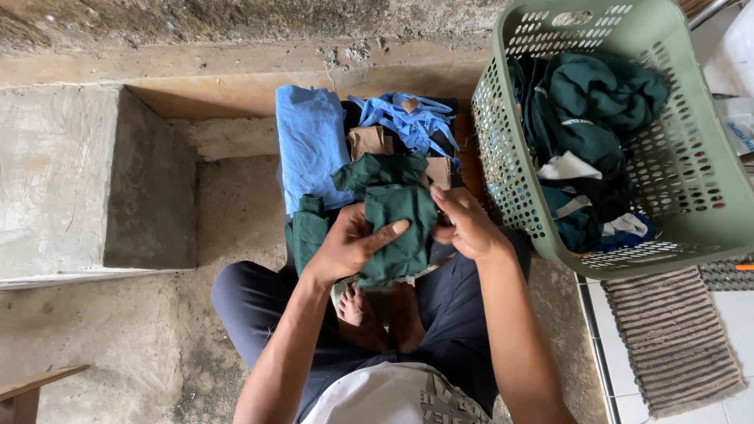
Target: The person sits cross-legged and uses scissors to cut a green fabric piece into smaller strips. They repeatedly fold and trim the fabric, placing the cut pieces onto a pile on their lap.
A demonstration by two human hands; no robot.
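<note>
Left hand: the left hand [351,243] grips the dark green garment [397,220] from the near left side, fingers wrapped over the cloth and thumb stretched across its front; the grip is clamped on the fabric.
Right hand: the right hand [465,226] pinches the right edge of the same garment, fingers together on the cloth.
Dark green garment: bunched and partly folded, held up between both hands above the person's lap and bare feet [375,314], just in front of the stacked clothes.
Stacked clothes: a light blue folded cloth [310,141] lies on the floor beyond the hands; beside it, a crumpled blue garment [408,122] rests on dark and brown folded pieces [371,141].
Basket: a pale green plastic laundry basket [707,196] stands to the right, tilted, holding dark green, black and white clothes [589,110].
Floor: rough concrete floor [118,338], with a raised concrete block [71,188] at the left.
Mat: a striped mat [675,338] lies on white tiles below the basket.
Person: seated cross-legged, dark trousers [251,302], white shirt.
</note>
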